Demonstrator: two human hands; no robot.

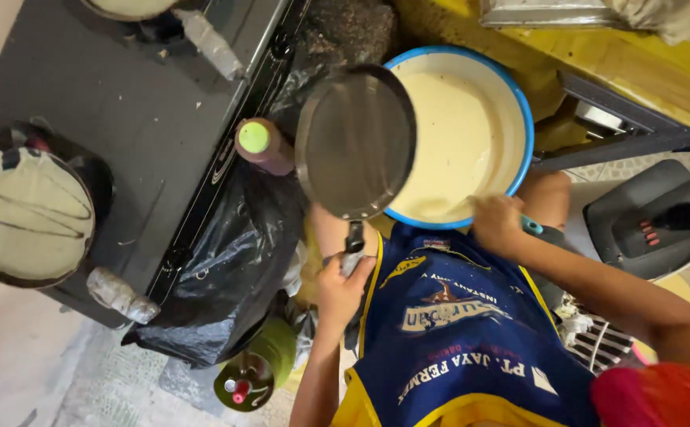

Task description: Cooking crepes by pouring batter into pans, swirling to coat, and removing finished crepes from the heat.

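Steel pan (pixel 355 142), probably light and rigid: left hand (pixel 343 286) is closing on its handle; right hand (pixel 497 224) is gripping the batter basin (pixel 525 111) rim.

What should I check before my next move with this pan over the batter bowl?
1. Left hand closed around the pan handle: ok.
2. Pan face bare of batter: ok.
3. Pan overlapping the batter bowl at its left rim: ok.
4. Right hand gripping the teal-handled tool: ok; its working end, cannot tell.
5. Green-capped bottle apart from the pan: ok.
6. Crepe on the stove cooked through: cannot tell.
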